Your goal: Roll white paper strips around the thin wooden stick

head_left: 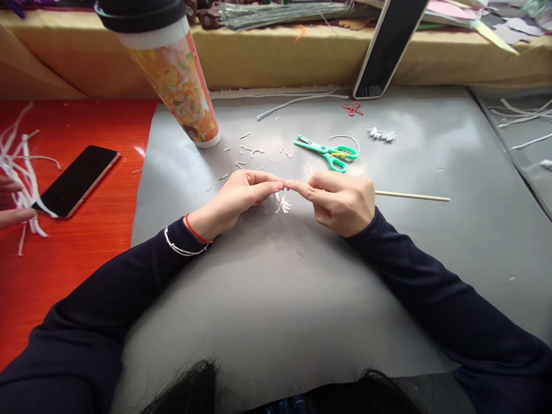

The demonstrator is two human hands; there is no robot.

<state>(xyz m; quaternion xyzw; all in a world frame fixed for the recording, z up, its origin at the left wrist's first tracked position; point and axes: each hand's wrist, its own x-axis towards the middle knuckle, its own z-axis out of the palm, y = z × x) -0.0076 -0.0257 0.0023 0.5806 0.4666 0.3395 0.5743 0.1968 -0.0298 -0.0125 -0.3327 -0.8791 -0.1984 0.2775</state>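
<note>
My left hand (248, 192) pinches a small white fringed piece (283, 203) between thumb and forefinger; its splayed, flower-like strands hang below the fingertips. From the other side my right hand (340, 198) meets it, its index fingertip against the top of the piece and its other fingers curled in. A thin wooden stick (414, 196) sticks out to the right from behind my right hand; whether that hand grips it is hidden. Beyond the hands lie green-handled scissors (325, 152) and scattered white cord scraps (257, 153). Both hands are just above the grey mat (276, 305).
A tall patterned cup (176, 80) with a black lid stands at the back left. A phone (80, 181) lies on the red table, beside white strips (26, 167) and another person's hand (12, 207). Farther back are a red knot (353, 109), white knotted cord (382, 135) and an upright dark-screened device (390, 49).
</note>
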